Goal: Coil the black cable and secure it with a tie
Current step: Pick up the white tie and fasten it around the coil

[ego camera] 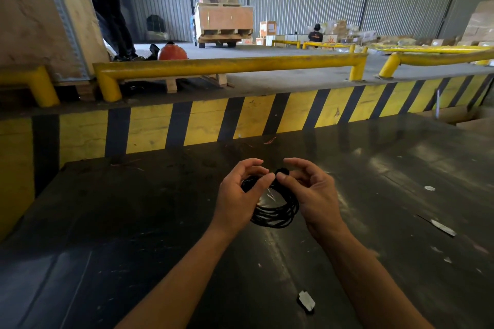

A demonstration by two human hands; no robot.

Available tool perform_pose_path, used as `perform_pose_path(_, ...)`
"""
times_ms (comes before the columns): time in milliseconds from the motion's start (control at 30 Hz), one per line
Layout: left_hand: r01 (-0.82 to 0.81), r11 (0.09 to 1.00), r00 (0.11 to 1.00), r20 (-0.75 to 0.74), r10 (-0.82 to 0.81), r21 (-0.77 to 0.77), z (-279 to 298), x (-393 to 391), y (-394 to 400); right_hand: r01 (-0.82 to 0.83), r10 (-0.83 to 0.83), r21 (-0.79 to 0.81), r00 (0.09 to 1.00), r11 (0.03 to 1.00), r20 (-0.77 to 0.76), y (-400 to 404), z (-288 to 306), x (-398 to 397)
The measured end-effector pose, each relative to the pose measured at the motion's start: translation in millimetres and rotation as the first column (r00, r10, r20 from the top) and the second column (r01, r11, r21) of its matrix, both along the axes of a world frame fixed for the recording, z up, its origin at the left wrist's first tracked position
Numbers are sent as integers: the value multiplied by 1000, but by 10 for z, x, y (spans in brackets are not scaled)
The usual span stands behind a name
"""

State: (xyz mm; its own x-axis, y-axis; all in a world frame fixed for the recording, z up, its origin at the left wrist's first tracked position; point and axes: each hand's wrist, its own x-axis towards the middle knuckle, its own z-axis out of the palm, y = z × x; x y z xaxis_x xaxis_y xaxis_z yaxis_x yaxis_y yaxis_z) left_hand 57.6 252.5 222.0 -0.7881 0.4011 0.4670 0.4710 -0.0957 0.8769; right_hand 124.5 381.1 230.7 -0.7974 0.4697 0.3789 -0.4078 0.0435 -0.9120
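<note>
The black cable [278, 212] is wound into a round coil of several loops, held just above the dark table [133, 222]. My left hand [238, 195] grips the coil's left side. My right hand [310, 192] pinches the top of the coil, where a small black lump, perhaps a tie or plug, shows between my thumbs. The far part of the coil is hidden behind my fingers. A shiny patch shows through the coil's middle.
Small scraps lie on the table: a white-and-black piece [306, 301] near the front, a grey sliver [442, 227] at right, thin red wires [270, 140] at the back. A yellow-and-black striped dock wall [203, 123] and yellow rails [227, 64] stand behind. People and crates are far off.
</note>
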Motion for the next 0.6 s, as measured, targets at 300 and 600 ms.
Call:
perform_pose_path(300,163,982,759,623,-190,100,-584,65,-39,68,22,-297,956,952,291,245,-589,19)
perform_pose_path(600,28,986,522,843,126,-165,-1318,58,-191,0,-135,163,560,987,817,674,-2115,216)
